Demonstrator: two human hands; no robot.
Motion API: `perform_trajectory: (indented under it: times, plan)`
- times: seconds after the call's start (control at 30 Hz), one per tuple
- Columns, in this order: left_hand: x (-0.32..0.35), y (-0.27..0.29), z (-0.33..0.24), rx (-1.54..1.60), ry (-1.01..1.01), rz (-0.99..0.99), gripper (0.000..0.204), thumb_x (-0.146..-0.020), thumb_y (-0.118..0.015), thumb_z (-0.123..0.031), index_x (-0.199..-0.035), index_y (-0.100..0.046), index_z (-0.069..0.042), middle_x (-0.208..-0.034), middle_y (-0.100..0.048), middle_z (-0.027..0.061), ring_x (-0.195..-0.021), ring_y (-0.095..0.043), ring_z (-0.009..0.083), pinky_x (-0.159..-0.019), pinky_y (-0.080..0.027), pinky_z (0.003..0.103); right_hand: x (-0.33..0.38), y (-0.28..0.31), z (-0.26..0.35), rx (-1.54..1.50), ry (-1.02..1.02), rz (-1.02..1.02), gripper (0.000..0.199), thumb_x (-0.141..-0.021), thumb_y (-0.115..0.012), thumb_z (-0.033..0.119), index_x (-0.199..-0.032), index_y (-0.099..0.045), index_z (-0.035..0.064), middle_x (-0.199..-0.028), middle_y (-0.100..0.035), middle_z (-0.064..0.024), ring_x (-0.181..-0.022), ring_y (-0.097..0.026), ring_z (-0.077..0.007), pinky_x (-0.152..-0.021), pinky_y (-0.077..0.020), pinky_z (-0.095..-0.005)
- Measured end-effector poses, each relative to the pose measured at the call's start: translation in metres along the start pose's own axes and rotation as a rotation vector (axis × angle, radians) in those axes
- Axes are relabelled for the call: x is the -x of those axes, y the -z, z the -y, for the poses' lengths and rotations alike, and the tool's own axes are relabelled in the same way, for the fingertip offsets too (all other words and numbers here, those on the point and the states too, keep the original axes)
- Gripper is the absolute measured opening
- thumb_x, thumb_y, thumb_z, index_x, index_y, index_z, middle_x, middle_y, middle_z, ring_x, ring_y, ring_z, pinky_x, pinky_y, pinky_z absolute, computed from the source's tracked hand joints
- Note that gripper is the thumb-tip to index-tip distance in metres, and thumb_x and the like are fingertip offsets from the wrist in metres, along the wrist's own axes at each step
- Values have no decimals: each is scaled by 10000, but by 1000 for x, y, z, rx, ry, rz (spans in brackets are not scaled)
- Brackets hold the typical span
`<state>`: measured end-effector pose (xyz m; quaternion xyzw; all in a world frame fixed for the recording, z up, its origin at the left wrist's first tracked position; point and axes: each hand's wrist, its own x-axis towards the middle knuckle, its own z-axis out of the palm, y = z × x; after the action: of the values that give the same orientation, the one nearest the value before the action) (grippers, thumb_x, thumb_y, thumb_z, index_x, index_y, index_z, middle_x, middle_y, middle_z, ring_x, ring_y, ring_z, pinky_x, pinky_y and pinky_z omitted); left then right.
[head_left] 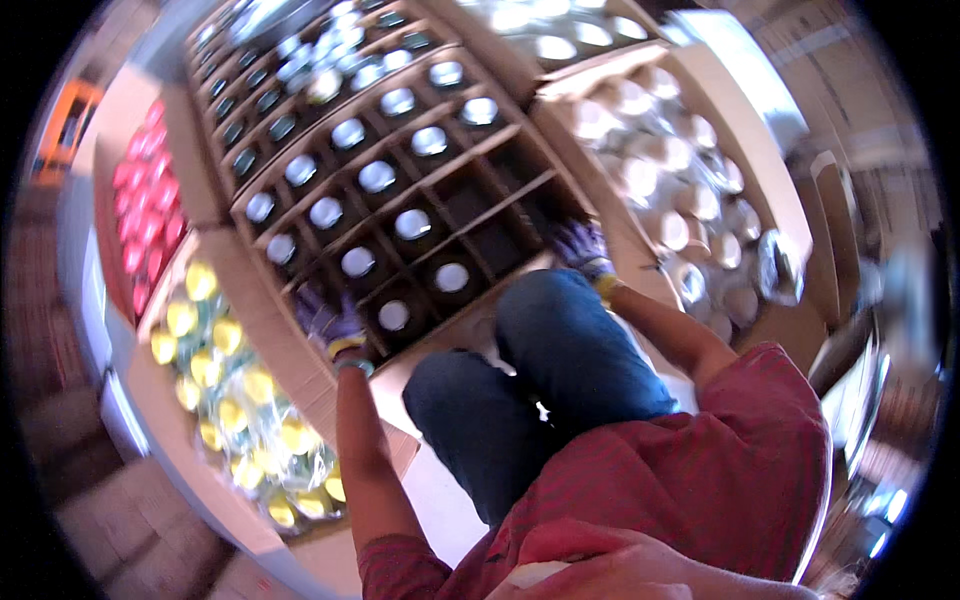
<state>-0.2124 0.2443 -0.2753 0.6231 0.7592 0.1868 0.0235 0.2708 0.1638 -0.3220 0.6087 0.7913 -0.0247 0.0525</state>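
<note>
Divided cardboard carton (400, 190) fills centre frame, running from upper left down to the person's knees; a cardboard grid splits it into cells. Most cells hold jars with silver lids (377, 176); several cells at the near right corner, centre right of frame, look dark and empty.

Other cartons surround it: upper right, a box of jars under clear wrap (680, 190); lower left, a box of yellow-lidded jars (240, 390), also wrapped; far left, red-lidded jars (145, 215). Another tray of silver lids sits at the top edge.

Person in a red shirt and blue jeans (560, 370) kneels at the near edge of the divided carton.

Left hand (330, 318), in a purple glove, is at the carton's near left corner, fingers curled against the cardboard wall. Right hand (582, 247), same glove, is at the near right corner beside the empty cells. Both are touching the carton edge; whether either truly clamps the wall or only rests on it cannot be told, as motion blur hides the fingers. Neither hand holds a jar.

Judgement: the step looks like steadying or shifting the carton by its two near corners. To do it well, grip low on the outer wall rather than the thin dividers, pull evenly with both hands so the grid does not rack, and keep the load level since the filled cells lie far from the person.
</note>
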Motion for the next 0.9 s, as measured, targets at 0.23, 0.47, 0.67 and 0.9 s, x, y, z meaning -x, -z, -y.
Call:
perform_trajectory:
  times: [0.23,0.47,0.67,0.9]
  plan:
    - [78,-27,19,-120,-187,-328,676,-909,-477,-535,-1455,-327,-164,-1531,-262,173,-1397,-263,394,-1033,-227,677,-1,24,32,-311,-188,-211,605,-769,-640,343,-1335,-495,190,-1457,-372,-123,-1410,-220,-386,-1105,-126,-643]
    - [253,8,52,-452,-113,-327,672,-914,-468,-553,-1472,-293,-222,-1560,-209,136,-1410,-259,374,-1016,-230,705,128,34,29,-501,-192,-76,724,-791,-659,258,-1436,-351,142,-1510,-298,-170,-1390,-290,-352,-1120,-251,-516]
    - [272,138,22,-875,298,74,859,-852,-480,-652,-1526,-169,-221,-1585,-100,160,-1444,-170,359,-1034,-215,696,222,103,-18,-577,-206,-545,626,-777,-671,185,-1357,-452,96,-1420,-410,-182,-1319,-382,-372,-1091,-318,-480]
    - [274,115,125,-595,639,100,916,-713,-633,-708,-1355,-437,-84,-1259,-548,131,-1124,-563,366,-897,-464,526,190,98,-148,-345,-629,-567,675,-764,-677,198,-1373,-415,71,-1397,-435,-193,-1271,-438,-360,-1063,-359,-448]
